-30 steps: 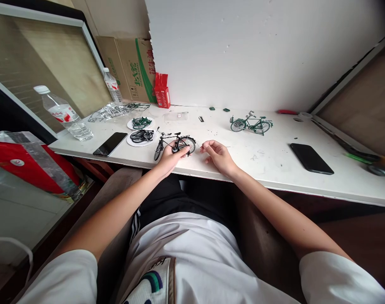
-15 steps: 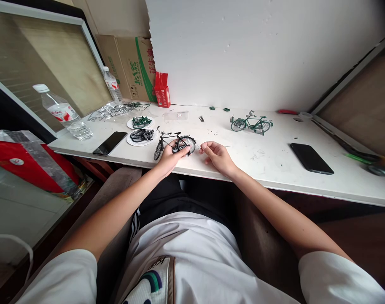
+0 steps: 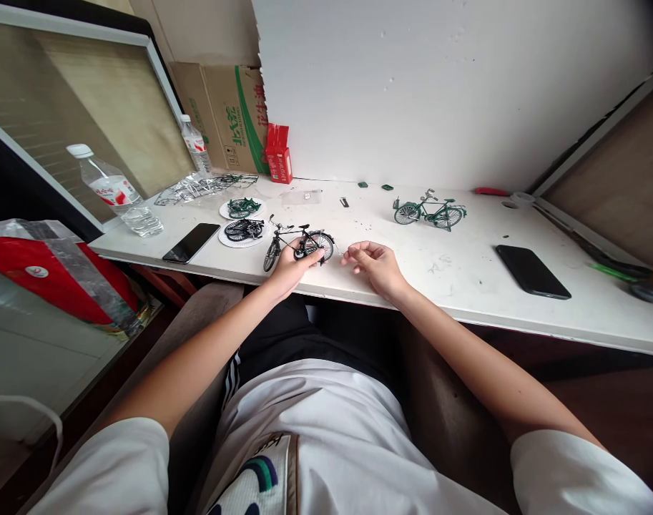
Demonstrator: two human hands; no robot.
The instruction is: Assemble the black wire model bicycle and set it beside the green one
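A small black model bicycle point(image 3: 303, 239) is upright near the table's front edge, its rear wheel to the right. My left hand point(image 3: 295, 268) is closed around its lower rear part, thumb by the rear wheel. Just right of that wheel, my right hand point(image 3: 373, 266) is closed in a pinch on a thin, pale piece point(image 3: 337, 252) too small to identify. Black bicycle parts point(image 3: 244, 229) lie on a white plate, and green parts point(image 3: 243, 207) on another behind it. A green model bicycle point(image 3: 429, 212) stands farther right.
Phones lie on the table, one point(image 3: 192, 242) at the left and one point(image 3: 533, 272) at the right. Water bottles point(image 3: 116, 193), a red box point(image 3: 279, 154), a carton point(image 3: 227, 118) and part frames point(image 3: 208, 187) are at the back left. A red tool point(image 3: 491, 191) lies back right.
The view has shifted slightly, moving the scene a little to the right. The fingers of my right hand have shifted, and the thin piece now points up toward the rear wheel.
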